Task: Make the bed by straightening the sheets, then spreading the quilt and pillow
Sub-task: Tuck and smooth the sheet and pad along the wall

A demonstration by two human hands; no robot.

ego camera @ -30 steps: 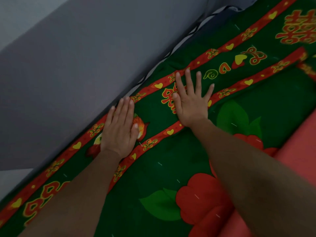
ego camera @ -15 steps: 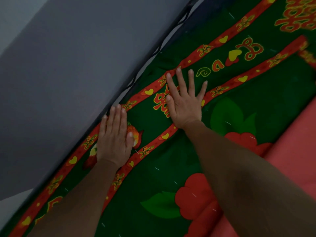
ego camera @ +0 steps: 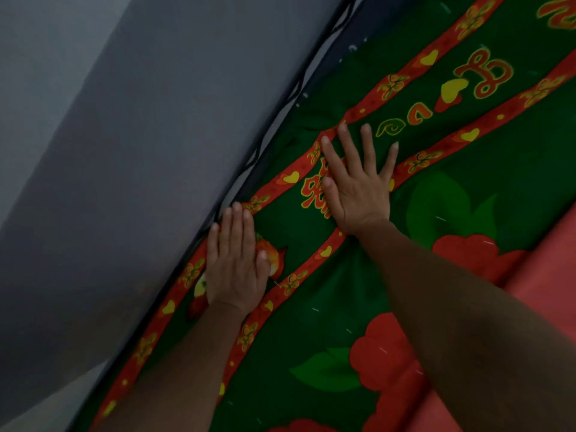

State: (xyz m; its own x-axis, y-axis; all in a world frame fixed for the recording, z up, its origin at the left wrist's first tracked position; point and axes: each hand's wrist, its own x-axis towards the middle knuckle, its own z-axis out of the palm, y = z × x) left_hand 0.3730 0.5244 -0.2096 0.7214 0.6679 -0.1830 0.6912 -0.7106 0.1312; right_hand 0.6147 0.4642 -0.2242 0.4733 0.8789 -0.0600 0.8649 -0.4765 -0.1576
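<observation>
A dark green sheet (ego camera: 467,213) with red bands, yellow hearts and big red flowers covers the bed. My left hand (ego camera: 237,263) lies flat on it, fingers straight and together, fingertips at the sheet's edge by the wall. My right hand (ego camera: 358,185) presses flat further up the bed, fingers spread across a red band. Small wrinkles fan out in the cloth near the edge above my right hand. No quilt or pillow is in sight.
A grey wall (ego camera: 124,151) runs along the bed's left side, close to my left fingertips. A dark mattress edge with black trim (ego camera: 290,98) shows between wall and sheet. A pink cloth (ego camera: 536,322) lies at the lower right.
Both hands have slid along the sheet toward the wall, the left fingertips now reaching the sheet's edge. The view has swung, showing more wall on the left.
</observation>
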